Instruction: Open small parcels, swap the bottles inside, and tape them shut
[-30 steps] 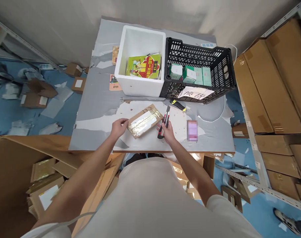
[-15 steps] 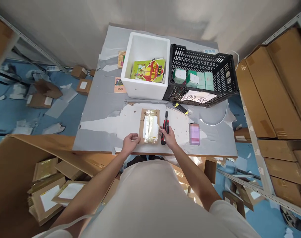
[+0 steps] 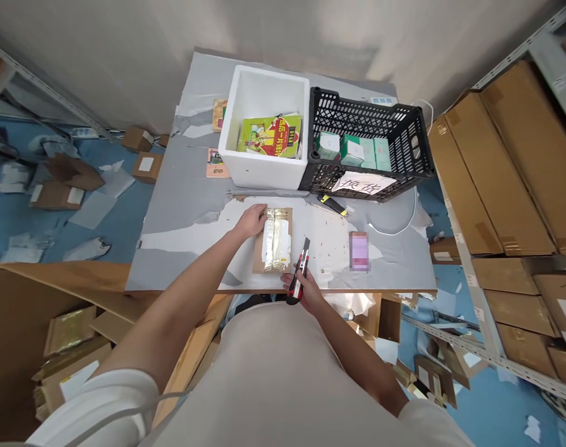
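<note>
A flat cardboard parcel (image 3: pixel 277 242) with shiny tape and a white label lies near the front of the table. Its upper left corner is pinched by my left hand (image 3: pixel 252 220), whose fingertips are partly hidden. My right hand (image 3: pixel 307 290) is at the parcel's lower right corner and holds a red-and-black utility knife (image 3: pixel 298 273), its blade pointing away from me. Beyond the parcel, a black-and-yellow cutter (image 3: pixel 332 205) lies on the tabletop. A blurred pink rectangular item (image 3: pixel 359 251) rests to the right.
Behind the parcel stand a white foam box (image 3: pixel 269 174) containing booklets and a black plastic crate (image 3: pixel 369 171) holding green-and-white boxes. A white cable (image 3: pixel 399 231) curls at the right. Stacked cartons (image 3: pixel 506 174) flank the table (image 3: pixel 180 205); a large open carton (image 3: pixel 13 323) is at lower left.
My left hand has gone from the parcel's lower left corner up to its upper left. My right hand, with the knife, has come down toward the near edge.
</note>
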{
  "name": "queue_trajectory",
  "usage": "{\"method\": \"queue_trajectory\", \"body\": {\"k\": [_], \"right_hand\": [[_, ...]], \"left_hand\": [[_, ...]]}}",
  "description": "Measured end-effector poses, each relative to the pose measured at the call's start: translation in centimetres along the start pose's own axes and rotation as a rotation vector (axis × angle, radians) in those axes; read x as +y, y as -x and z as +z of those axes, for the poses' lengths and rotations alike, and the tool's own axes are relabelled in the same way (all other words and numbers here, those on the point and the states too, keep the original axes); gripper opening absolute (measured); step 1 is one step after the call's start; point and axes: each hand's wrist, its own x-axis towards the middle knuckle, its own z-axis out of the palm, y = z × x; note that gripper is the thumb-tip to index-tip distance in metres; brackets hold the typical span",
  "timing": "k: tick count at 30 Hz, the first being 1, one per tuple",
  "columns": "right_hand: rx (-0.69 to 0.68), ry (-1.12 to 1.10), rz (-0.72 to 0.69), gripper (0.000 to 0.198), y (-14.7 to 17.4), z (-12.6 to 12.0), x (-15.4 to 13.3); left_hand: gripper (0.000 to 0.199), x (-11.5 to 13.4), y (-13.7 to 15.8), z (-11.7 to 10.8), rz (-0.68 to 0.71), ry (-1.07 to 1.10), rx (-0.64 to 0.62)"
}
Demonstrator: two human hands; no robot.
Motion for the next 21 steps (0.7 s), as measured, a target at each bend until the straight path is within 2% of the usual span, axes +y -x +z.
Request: {"method": "queue_trajectory", "body": {"k": [3, 6, 10, 13, 16, 19, 21], "right_hand": [[0.015, 0.045, -0.022, 0.052, -0.5, -0.1, -0.5], [0.038, 0.088, -0.065, 0.056, -1.3, -0.7, -1.8], [0.081, 0.134, -0.219, 0.057, -4.2, -0.9, -5.4], [0.066, 0.197, -0.334, 0.054, -7.2, -0.4, -8.3], [0.022, 0.344, -0.366, 0.047, -9.1, 0.0, -10.2], [0.069, 0.520, -0.377, 0.041, -8.7, -0.6, -10.9], [0.135, 0.672, -0.369, 0.041, -7.3, -1.8, -11.1]], "left_hand": [[0.048, -0.4, 0.5, -0.2, -0.037, 0.010, 0.041], [0.045, -0.9, 2.3, -1.0, -0.118, 0.026, 0.116], [0.037, -1.6, 7.4, -0.9, -0.287, 0.090, 0.304], [0.035, -1.8, 11.9, 0.6, -0.401, 0.227, 0.330], [0.038, -1.3, 14.5, 2.1, -0.489, 0.293, 0.342], [0.045, -0.5, 14.5, 2.4, -0.476, 0.206, 0.406], [0.053, 0.1, 13.5, 1.9, -0.348, 0.080, 0.433]]}}
